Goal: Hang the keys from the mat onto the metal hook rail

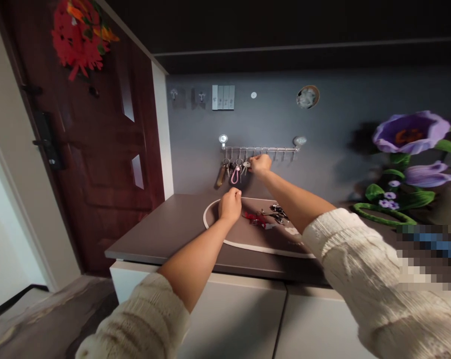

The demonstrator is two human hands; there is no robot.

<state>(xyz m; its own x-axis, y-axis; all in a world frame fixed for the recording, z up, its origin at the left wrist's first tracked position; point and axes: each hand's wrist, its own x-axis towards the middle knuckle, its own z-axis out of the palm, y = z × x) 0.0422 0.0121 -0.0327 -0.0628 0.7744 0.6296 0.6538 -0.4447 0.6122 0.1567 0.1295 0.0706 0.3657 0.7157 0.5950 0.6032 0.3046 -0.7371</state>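
My right hand (261, 163) is raised to a clear hook rail (261, 149) on the wall, its fingers pinched beside a small bunch of silver keys (246, 165); they seem to touch it. Left of it on the rail hang a key bunch with a pink loop strap (235, 174) and another with a brown fob (221, 176). Below them, my left hand (230, 205) is closed above the near-left part of a white-rimmed mat (214, 224); what it holds, if anything, is hidden. More keys with red pieces (256, 218) lie in a pile on the mat.
Purple artificial flowers (410, 134) stand at the right of the counter (154, 229). A dark overhead cabinet (285, 30) hangs above the wall, which has switches (223, 97) and a round hole (308, 96). At left is a dark red door (98, 149).
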